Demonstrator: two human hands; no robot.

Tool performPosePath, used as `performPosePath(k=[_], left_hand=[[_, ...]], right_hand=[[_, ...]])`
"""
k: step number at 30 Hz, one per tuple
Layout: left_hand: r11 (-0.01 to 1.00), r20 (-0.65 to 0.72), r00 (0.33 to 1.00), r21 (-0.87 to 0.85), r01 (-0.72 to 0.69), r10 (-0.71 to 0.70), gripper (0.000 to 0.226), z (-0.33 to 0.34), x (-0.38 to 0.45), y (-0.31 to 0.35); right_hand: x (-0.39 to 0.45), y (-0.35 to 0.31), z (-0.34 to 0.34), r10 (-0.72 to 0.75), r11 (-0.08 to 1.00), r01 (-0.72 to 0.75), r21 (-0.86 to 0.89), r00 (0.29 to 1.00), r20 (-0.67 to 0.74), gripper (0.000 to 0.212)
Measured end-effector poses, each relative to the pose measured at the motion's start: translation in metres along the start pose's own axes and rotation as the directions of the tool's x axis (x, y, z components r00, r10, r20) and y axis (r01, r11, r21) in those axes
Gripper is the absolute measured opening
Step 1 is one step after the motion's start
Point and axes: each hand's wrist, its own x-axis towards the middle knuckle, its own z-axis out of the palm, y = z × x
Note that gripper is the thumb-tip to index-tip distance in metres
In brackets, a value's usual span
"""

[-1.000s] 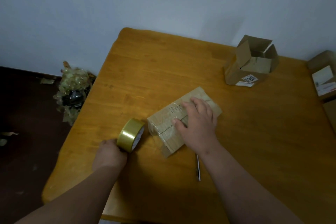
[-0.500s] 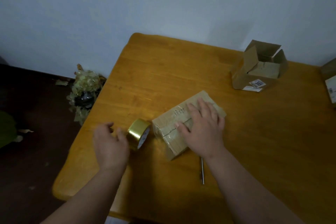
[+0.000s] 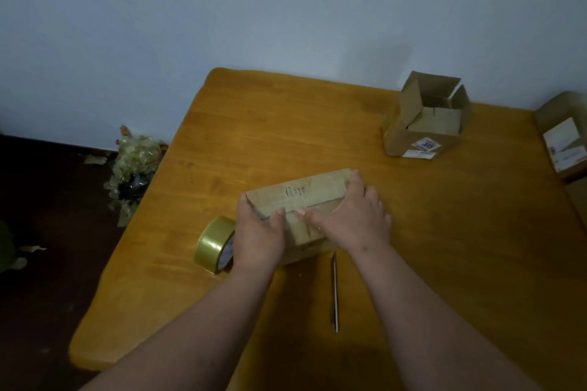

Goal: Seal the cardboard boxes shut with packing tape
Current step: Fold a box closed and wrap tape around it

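Note:
A small closed cardboard box (image 3: 305, 195) lies on the wooden table (image 3: 286, 124), with tape across its top. My left hand (image 3: 259, 232) grips its left end, thumb on top and fingers down the side. My right hand (image 3: 349, 219) holds the right end, with the thumb on the top seam and the fingers curled over the far right edge. The roll of clear yellowish packing tape (image 3: 211, 243) stands on edge just left of my left wrist, free of both hands. An open cardboard box (image 3: 425, 124) with raised flaps sits at the back right.
A thin pen (image 3: 334, 292) lies on the table between my forearms. Another box with a white label (image 3: 565, 143) is cut off at the right edge. Crumpled tape scraps and a dark bag (image 3: 133, 168) lie on the floor left of the table.
My left hand let go of the tape roll and moved right onto the box's left end. My right hand slid to the right end, and the box turned more level across the view.

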Motion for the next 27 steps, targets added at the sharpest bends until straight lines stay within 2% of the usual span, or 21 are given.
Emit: performPosePath(k=[2, 5, 6, 7, 10, 11, 14, 16, 21, 24, 27], left_hand=[[0.993, 0.014, 0.999, -0.110, 0.047, -0.046, 0.052, 0.001, 0.005, -0.001], [0.974, 0.027, 0.993, -0.197, 0.114, -0.111, 0.047, 0.001, 0.014, -0.003], [0.972, 0.026, 0.994, -0.205, 0.114, -0.111, 0.046, 0.003, 0.015, -0.002], [0.972, 0.023, 0.995, -0.212, 0.098, -0.095, 0.043, 0.005, 0.014, -0.001], [0.981, -0.009, 0.999, -0.187, 0.049, -0.052, 0.030, 0.012, 0.014, 0.001], [0.982, -0.011, 0.998, -0.181, 0.052, -0.055, 0.029, 0.013, 0.015, 0.002], [0.977, 0.009, 0.995, -0.189, 0.099, -0.099, 0.022, 0.011, 0.019, 0.003], [0.965, 0.021, 0.993, -0.235, 0.117, -0.115, 0.016, 0.008, 0.018, 0.000], [0.959, 0.023, 0.988, -0.239, 0.155, -0.154, 0.027, 0.009, 0.018, 0.002], [0.960, -0.011, 0.982, -0.213, 0.180, -0.187, 0.020, 0.011, 0.021, 0.004], [0.951, -0.036, 0.976, -0.237, 0.201, -0.215, 0.026, 0.011, 0.019, 0.001]], right_hand=[[0.011, 0.003, -0.007, 0.027, 0.996, -0.028, 0.083, 0.999, 0.018, 0.122], [0.022, 0.017, -0.015, 0.013, 0.918, -0.041, 0.394, 0.997, 0.074, 0.080], [0.022, 0.018, -0.015, 0.006, 0.902, -0.038, 0.430, 0.997, 0.075, 0.072], [0.021, 0.017, -0.014, 0.009, 0.905, -0.041, 0.423, 0.997, 0.078, 0.073], [0.020, 0.007, -0.007, 0.041, 0.952, -0.064, 0.300, 0.996, 0.084, 0.106], [0.020, 0.005, -0.007, 0.038, 0.956, -0.061, 0.286, 0.996, 0.086, 0.105], [0.026, 0.014, -0.012, -0.028, 0.891, -0.036, 0.453, 0.991, 0.134, 0.059], [0.028, 0.024, -0.015, -0.065, 0.837, -0.030, 0.546, 0.986, 0.153, 0.040], [0.030, 0.023, -0.012, 0.016, 0.805, -0.116, 0.582, 0.985, 0.174, 0.038], [0.031, 0.020, -0.008, -0.028, 0.833, -0.058, 0.550, 0.989, 0.146, 0.028], [0.031, 0.026, -0.013, -0.067, 0.805, -0.039, 0.592, 0.985, 0.157, 0.022]])
